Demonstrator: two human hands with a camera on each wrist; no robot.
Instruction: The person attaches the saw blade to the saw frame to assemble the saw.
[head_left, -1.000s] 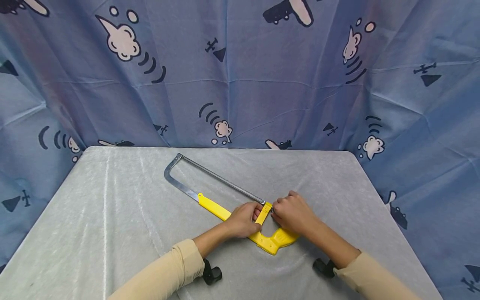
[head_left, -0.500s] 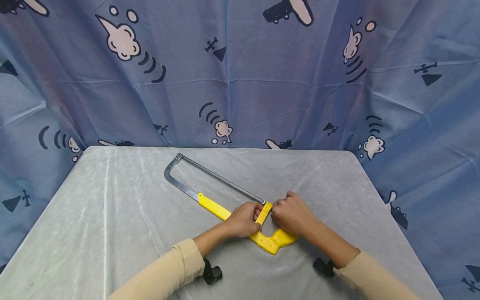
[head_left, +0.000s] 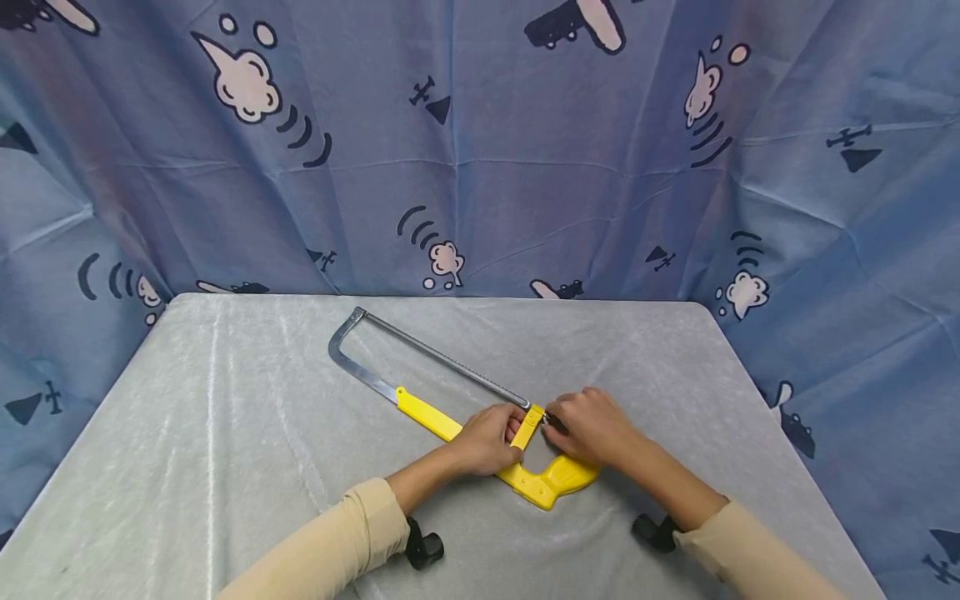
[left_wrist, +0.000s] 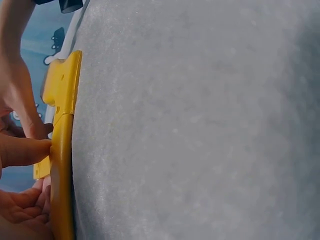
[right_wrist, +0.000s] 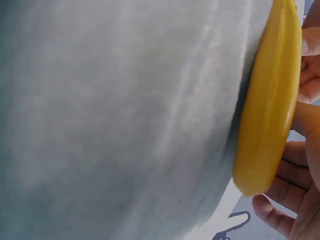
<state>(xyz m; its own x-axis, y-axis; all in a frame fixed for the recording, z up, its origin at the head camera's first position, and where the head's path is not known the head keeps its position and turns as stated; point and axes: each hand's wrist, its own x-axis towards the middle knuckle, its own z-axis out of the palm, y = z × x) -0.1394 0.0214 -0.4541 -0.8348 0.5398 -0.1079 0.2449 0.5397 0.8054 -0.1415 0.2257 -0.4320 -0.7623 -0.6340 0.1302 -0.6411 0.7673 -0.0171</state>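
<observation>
A hacksaw with a yellow frame and handle and a grey metal bow lies flat on the table, its blade along the far side. My left hand grips the yellow upright by the handle; its thumb presses the frame in the left wrist view. My right hand pinches the small dark wing nut at the blade's near end, just beyond the upright. In the right wrist view the yellow handle stands in front of the right fingers and partly hides them.
Pale grey velvety cloth covers the table. A blue patterned curtain hangs behind its far edge and along both sides. Black wrist camera mounts sit under both forearms, close above the cloth.
My right hand has turned and shifted slightly right, and the dark wing nut now shows between its fingers. The left hand and the hacksaw have stayed in place.
</observation>
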